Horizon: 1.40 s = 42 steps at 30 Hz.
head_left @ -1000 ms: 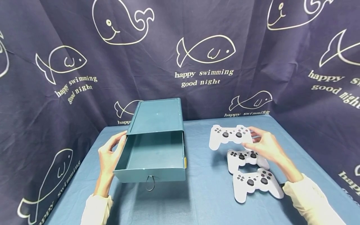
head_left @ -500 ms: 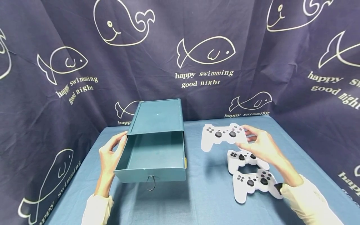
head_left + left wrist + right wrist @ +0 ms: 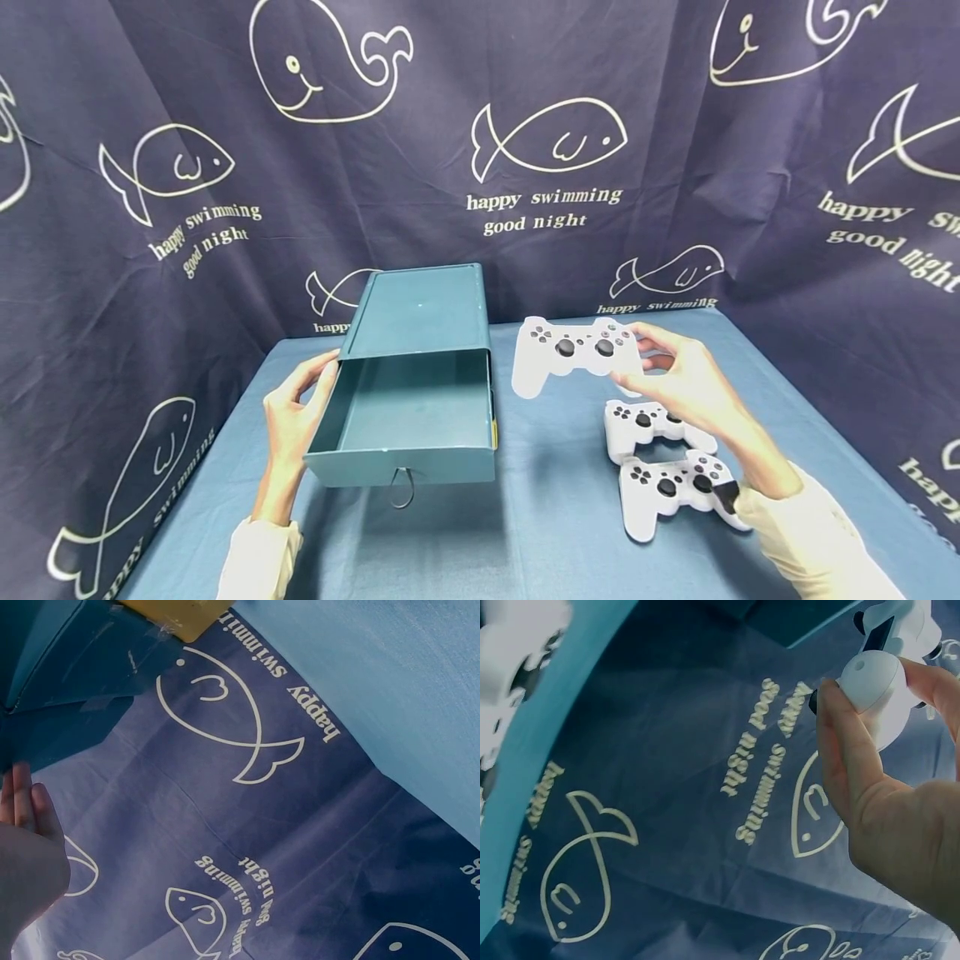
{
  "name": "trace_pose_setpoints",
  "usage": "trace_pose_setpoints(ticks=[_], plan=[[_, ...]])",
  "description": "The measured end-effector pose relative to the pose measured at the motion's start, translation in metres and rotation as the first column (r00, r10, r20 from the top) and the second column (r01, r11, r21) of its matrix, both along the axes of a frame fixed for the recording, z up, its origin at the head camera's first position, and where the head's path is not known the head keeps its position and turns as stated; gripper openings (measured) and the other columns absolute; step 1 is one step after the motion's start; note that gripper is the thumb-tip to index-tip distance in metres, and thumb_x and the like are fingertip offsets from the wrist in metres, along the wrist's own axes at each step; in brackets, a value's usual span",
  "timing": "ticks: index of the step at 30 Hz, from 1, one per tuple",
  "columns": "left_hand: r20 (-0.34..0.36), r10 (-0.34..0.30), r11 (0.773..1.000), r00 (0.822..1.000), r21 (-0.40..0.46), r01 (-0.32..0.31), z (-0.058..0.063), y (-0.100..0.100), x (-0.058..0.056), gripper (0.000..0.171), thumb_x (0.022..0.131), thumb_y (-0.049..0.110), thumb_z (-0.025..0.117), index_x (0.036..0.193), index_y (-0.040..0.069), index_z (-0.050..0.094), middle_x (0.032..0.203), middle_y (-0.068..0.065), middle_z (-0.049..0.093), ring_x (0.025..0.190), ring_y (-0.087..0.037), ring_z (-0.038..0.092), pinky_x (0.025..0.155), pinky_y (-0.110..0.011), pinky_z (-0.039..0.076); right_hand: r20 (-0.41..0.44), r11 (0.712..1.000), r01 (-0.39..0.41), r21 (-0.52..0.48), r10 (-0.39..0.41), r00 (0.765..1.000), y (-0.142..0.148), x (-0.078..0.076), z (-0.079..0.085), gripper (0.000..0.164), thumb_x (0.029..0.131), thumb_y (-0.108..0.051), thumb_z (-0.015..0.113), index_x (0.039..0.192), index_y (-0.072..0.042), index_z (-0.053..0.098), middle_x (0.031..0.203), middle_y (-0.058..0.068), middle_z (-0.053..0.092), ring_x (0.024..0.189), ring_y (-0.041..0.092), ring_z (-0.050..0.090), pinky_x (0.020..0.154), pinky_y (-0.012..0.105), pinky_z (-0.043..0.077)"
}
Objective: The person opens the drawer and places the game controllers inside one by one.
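In the head view my right hand (image 3: pixel 693 379) grips a white game controller (image 3: pixel 576 358) by its right handle, raised above the table. The right wrist view has my fingers and thumb on either side of the controller's rounded handle (image 3: pixel 874 682). Over on the left stands a teal box (image 3: pixel 420 308), its drawer (image 3: pixel 408 467) pulled out with a bare inside. My left hand (image 3: pixel 294 412) touches the box's left side with thumb and fingers extended. Straight fingers (image 3: pixel 22 799) meet the teal wall (image 3: pixel 67 727) in the left wrist view.
Two more white controllers, a rear one (image 3: pixel 626 437) and a front one (image 3: pixel 678 496), lie below my right forearm. A metal ring pull (image 3: pixel 402 504) hangs from the drawer front. Blue cloth (image 3: pixel 555 533) covers the table, and a dark printed curtain (image 3: pixel 555 267) stands behind and at both sides.
My right hand has carried the controller leftward and slightly up, nearer the box. The left hand, box and drawer have stayed in place.
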<state>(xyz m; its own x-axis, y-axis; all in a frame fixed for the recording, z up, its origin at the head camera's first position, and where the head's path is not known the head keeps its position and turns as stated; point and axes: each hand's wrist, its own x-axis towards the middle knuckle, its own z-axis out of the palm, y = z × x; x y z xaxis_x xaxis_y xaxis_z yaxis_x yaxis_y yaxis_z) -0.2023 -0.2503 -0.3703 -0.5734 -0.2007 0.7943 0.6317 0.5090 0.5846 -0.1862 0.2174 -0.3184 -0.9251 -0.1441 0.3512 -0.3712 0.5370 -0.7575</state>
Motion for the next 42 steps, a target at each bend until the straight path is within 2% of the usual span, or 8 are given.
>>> trace_pose_setpoints(ticks=[3, 5, 12, 17, 20, 24, 33, 42], plan=[[-0.001, -0.001, 1.000, 1.000, 0.000, 0.001, -0.002, -0.002, -0.002, 0.025, 0.091, -0.014, 0.068, 0.114, -0.006, 0.076, 0.100, -0.027, 0.074, 0.092, 0.010, 0.066, 0.087, -0.013, 0.048, -0.003, 0.999, -0.020, -0.025, 0.020, 1.000, -0.008, 0.004, 0.007, 0.061, 0.087, -0.015, 0.084, 0.143, -0.006, 0.060, 0.117, 0.018, 0.068, 0.092, 0.008, 0.069, 0.075, 0.021, 0.056], [0.002, -0.002, 1.000, 1.000, 0.003, 0.002, -0.003, -0.002, -0.003, 0.025, 0.091, -0.014, 0.068, 0.114, -0.006, 0.076, 0.100, -0.027, 0.074, 0.092, 0.009, 0.066, 0.087, -0.013, 0.048, -0.002, 0.998, -0.038, -0.041, 0.038, 0.999, -0.014, 0.006, 0.011, 0.060, 0.087, -0.014, 0.084, 0.142, -0.007, 0.060, 0.116, 0.017, 0.068, 0.091, 0.007, 0.069, 0.074, 0.022, 0.057], [0.008, 0.001, 1.000, 1.000, 0.008, -0.001, -0.002, -0.001, -0.002, 0.025, 0.092, -0.012, 0.068, 0.115, -0.006, 0.076, 0.101, -0.027, 0.074, 0.092, 0.008, 0.067, 0.087, -0.013, 0.048, -0.020, 0.989, -0.110, -0.099, 0.108, 0.994, -0.034, 0.010, 0.019, 0.057, 0.087, -0.009, 0.082, 0.141, -0.007, 0.062, 0.116, 0.017, 0.068, 0.091, 0.013, 0.072, 0.074, 0.027, 0.059], [0.018, 0.001, 1.000, 1.000, 0.016, -0.002, 0.005, 0.004, 0.004, 0.021, 0.095, -0.007, 0.068, 0.115, -0.006, 0.076, 0.104, -0.026, 0.074, 0.092, 0.003, 0.069, 0.087, -0.013, 0.048, -0.026, 0.982, -0.144, -0.125, 0.142, 0.989, -0.048, 0.011, 0.022, 0.056, 0.085, -0.007, 0.082, 0.138, -0.006, 0.064, 0.114, 0.016, 0.068, 0.090, 0.018, 0.073, 0.074, 0.028, 0.059], [0.013, -0.013, 1.000, 1.000, 0.018, 0.012, 0.011, 0.008, 0.010, 0.021, 0.095, -0.007, 0.068, 0.114, -0.007, 0.075, 0.104, -0.027, 0.074, 0.091, 0.002, 0.069, 0.086, -0.014, 0.048, -0.029, 0.978, -0.171, -0.122, 0.168, 0.985, -0.057, 0.011, 0.023, 0.054, 0.085, -0.007, 0.082, 0.136, -0.007, 0.064, 0.113, 0.014, 0.068, 0.089, 0.020, 0.073, 0.074, 0.028, 0.058], [-0.003, -0.028, 1.000, 1.000, 0.013, 0.028, 0.014, 0.011, 0.012, 0.022, 0.093, -0.011, 0.067, 0.114, -0.009, 0.075, 0.102, -0.028, 0.073, 0.091, 0.008, 0.067, 0.086, -0.013, 0.048, -0.021, 0.971, -0.207, -0.122, 0.206, 0.978, -0.070, 0.011, 0.023, 0.053, 0.084, -0.006, 0.083, 0.133, -0.008, 0.065, 0.112, 0.013, 0.068, 0.086, 0.021, 0.072, 0.070, 0.031, 0.058], [-0.024, -0.019, 1.000, 1.000, 0.021, 0.019, 0.011, 0.009, 0.008, 0.021, 0.093, -0.013, 0.066, 0.112, -0.009, 0.075, 0.098, -0.030, 0.072, 0.091, 0.006, 0.067, 0.085, -0.014, 0.049, -0.014, 0.954, -0.264, -0.144, 0.265, 0.964, -0.095, 0.013, 0.023, 0.055, 0.081, -0.004, 0.084, 0.133, -0.011, 0.066, 0.114, 0.010, 0.068, 0.086, 0.021, 0.072, 0.069, 0.035, 0.059], [-0.014, -0.025, 0.999, 1.000, 0.031, 0.026, 0.014, 0.012, 0.012, 0.020, 0.094, -0.010, 0.067, 0.112, -0.008, 0.076, 0.098, -0.029, 0.073, 0.091, 0.004, 0.068, 0.084, -0.014, 0.049, -0.007, 0.954, -0.272, -0.126, 0.274, 0.962, -0.111, 0.015, 0.027, 0.053, 0.082, -0.010, 0.084, 0.132, -0.014, 0.067, 0.112, 0.006, 0.068, 0.086, 0.020, 0.071, 0.072, 0.036, 0.060]])
